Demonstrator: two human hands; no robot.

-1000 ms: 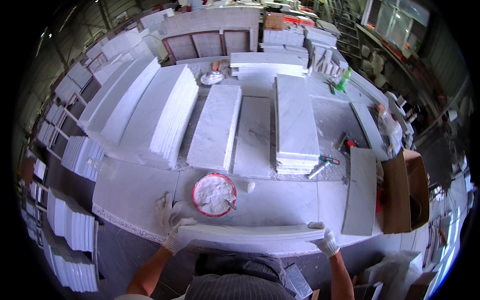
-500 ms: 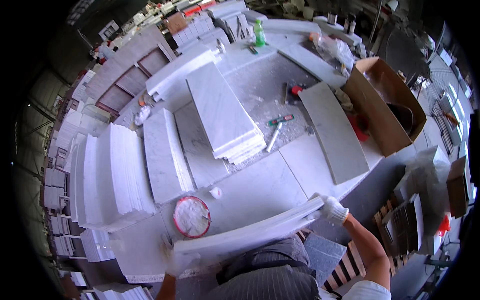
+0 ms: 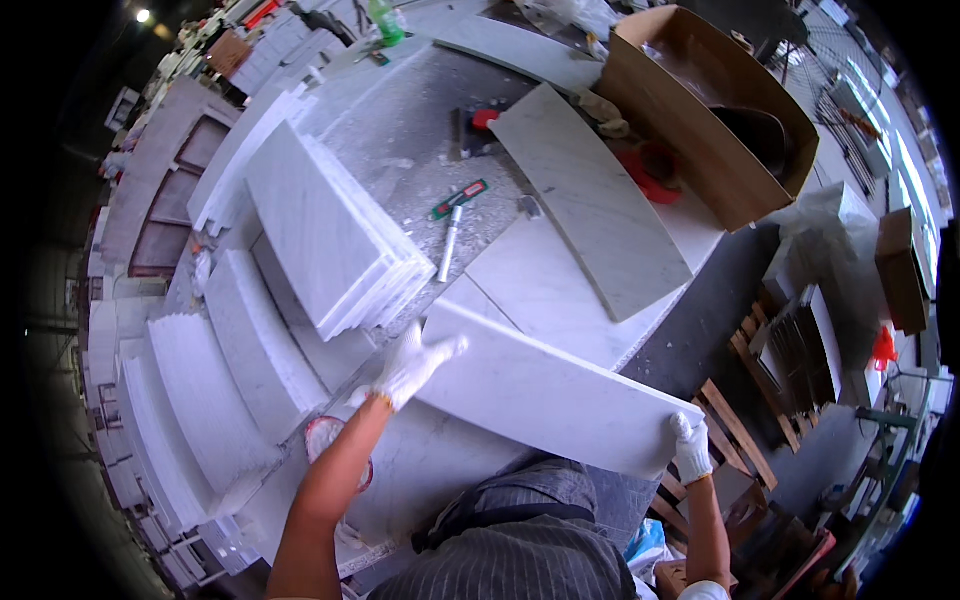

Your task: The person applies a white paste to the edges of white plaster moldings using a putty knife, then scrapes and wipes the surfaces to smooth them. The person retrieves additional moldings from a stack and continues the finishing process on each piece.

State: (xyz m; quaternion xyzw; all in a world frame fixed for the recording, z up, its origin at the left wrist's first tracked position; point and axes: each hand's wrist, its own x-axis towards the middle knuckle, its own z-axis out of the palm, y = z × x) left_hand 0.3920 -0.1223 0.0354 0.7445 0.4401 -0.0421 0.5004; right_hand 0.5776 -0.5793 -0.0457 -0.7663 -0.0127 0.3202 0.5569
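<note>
A long white marble slab (image 3: pixel 560 390) with faint grey veins spans between my hands, its broad face tilted toward me. My left hand (image 3: pixel 408 366), in a white knit glove, grips the slab's left end with the thumb lying over the face. The slab's lower right corner is in my gloved right hand (image 3: pixel 692 450), its thumb on the front face. Behind my left forearm, a red-rimmed bucket (image 3: pixel 325 432) of white powder or paste is partly hidden. Just past my left hand rises a stack of marble slabs (image 3: pixel 335 240).
Another slab (image 3: pixel 590 200) lies on the dusty worktable. Near it are a green-and-red tool (image 3: pixel 460 199), a white tube (image 3: pixel 451 245) and a cardboard box (image 3: pixel 690 130). More slabs (image 3: pixel 215 400) stand at left. Wooden pallets (image 3: pixel 735 430) are on the floor at right.
The slab has turned from on edge to face up toward me, its right end now lower and nearer. My left hand has moved up and right from beside the bucket. The view has shifted.
</note>
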